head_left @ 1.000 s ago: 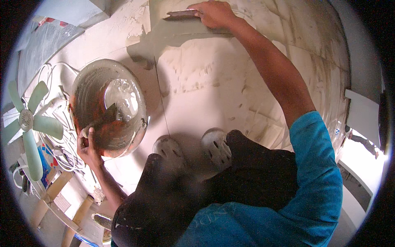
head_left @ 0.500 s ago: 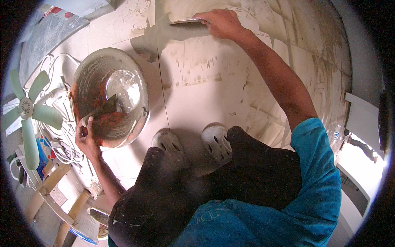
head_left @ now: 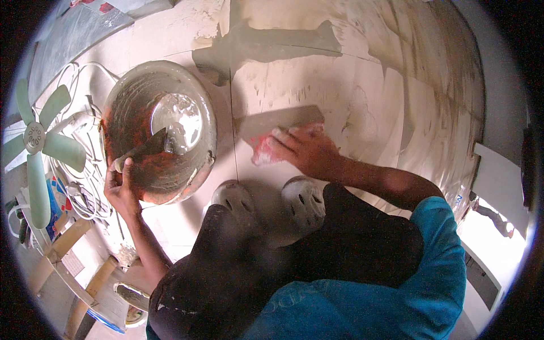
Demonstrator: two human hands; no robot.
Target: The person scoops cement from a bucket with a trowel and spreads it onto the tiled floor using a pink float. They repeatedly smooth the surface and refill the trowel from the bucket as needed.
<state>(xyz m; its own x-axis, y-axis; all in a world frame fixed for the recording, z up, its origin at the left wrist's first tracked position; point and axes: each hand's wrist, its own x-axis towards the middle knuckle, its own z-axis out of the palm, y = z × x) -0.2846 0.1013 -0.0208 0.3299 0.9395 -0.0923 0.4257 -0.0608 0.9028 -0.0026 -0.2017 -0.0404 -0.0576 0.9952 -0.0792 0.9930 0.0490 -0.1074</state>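
My left hand (head_left: 123,184) is closed around the handle of a putty knife (head_left: 153,143) at the near left rim of a large bucket (head_left: 208,122). The knife's blade points into the bucket, whose inner wall is smeared grey and rusty red. Bright, wet-looking stuff (head_left: 177,122) sits at its bottom. To the right of the bucket, my right hand (head_left: 309,150) is closed on a flat spreader (head_left: 266,152) with a red and whitish face, held low before my feet. Most of its grip is hidden by my fingers. A wet grey patch of paste (head_left: 277,44) lies on the floor tiles beyond.
Pale floor tiles (head_left: 255,85) carry dried smears, heavier toward the right. At the left stand a pale green fan (head_left: 34,137), coiled white cable (head_left: 79,198) and a wooden frame (head_left: 71,238). My white-spotted shoes (head_left: 303,201) are between bucket and right arm.
My right hand has drawn back from the grey patch toward my feet, bringing the spreader and turning its red face into view. My left hand keeps hold of the putty knife.
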